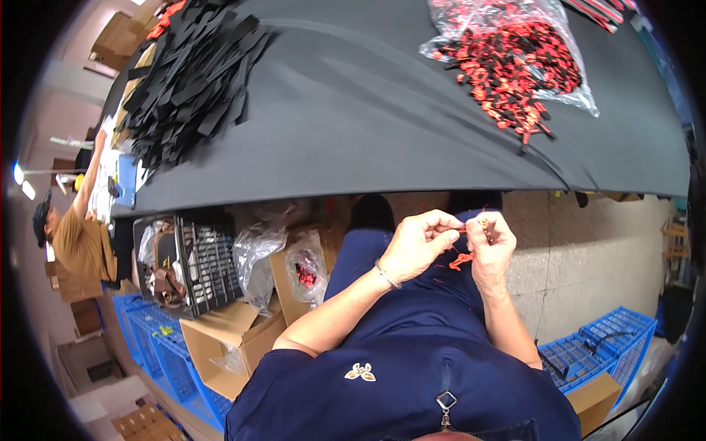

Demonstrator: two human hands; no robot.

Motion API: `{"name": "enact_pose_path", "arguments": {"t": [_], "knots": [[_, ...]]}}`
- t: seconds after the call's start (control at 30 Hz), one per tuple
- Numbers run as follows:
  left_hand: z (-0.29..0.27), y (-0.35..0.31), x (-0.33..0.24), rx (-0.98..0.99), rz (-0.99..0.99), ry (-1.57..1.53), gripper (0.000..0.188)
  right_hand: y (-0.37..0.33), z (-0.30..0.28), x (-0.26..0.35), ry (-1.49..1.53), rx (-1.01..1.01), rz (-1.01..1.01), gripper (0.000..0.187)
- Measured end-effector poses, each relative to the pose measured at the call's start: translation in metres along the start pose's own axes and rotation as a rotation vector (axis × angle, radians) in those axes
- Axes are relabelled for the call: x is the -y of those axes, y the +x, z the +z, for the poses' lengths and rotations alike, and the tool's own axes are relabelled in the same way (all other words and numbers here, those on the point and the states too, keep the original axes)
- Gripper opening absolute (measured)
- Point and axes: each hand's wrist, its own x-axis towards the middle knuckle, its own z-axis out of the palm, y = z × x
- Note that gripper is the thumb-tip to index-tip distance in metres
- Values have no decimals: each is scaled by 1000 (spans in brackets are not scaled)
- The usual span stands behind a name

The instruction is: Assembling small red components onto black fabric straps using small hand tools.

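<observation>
Over my lap, my left hand (pixel 419 246) and my right hand (pixel 490 246) are close together, fingertips pinched. A thin red cord (pixel 462 231) runs between the two pinches. An orange-red looped piece of cord (pixel 461 262) hangs below, beside the right hand's fingers. Its exact shape is too small to make out, and the fingers hide part of what they hold. Short red threads lie on my dark blue clothing. On the table beyond my hands, many small red and black pieces (pixel 507 81) spill from a clear plastic bag (pixel 585 92).
A black-covered table (pixel 346 125) spans the front, with black strips (pixel 195 81) heaped at its left. Below stand a black crate (pixel 209 264), an open cardboard box (pixel 220 349) and blue crates (pixel 158 342). Another blue crate (pixel 588 345) is right. A co-worker (pixel 81 242) reaches over the table's far left.
</observation>
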Motion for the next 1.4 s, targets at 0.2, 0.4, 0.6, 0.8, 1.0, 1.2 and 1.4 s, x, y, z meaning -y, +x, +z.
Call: {"name": "enact_pose_path", "arguments": {"t": [0.2, 0.4, 0.6, 0.8, 1.0, 1.2, 1.4], "knots": [[-2, -5, -7, 32, -26, 24, 15, -1, 4, 17, -123, -43, 70, 7], [-9, 7, -13, -26, -127, -131, 14, 21, 12, 27, -127, 6, 134, 19], [-15, 28, -14, -102, -32, -443, 20, 26, 4, 42, -432, 6, -17, 59], [-12, 23, -17, -98, -55, -442, 19, 24, 11, 40, -874, -45, -397, 24], [-10, 17, -19, -119, -74, -326, 21, 25, 4, 39, -1093, -51, -706, 28], [-5, 13, -16, -119, -41, -237, 20, 17, -4, 35, -1180, -60, -722, 28], [-6, 15, -8, -56, -134, -333, 17, 9, -15, 21, -1001, -6, -567, 26]]}}
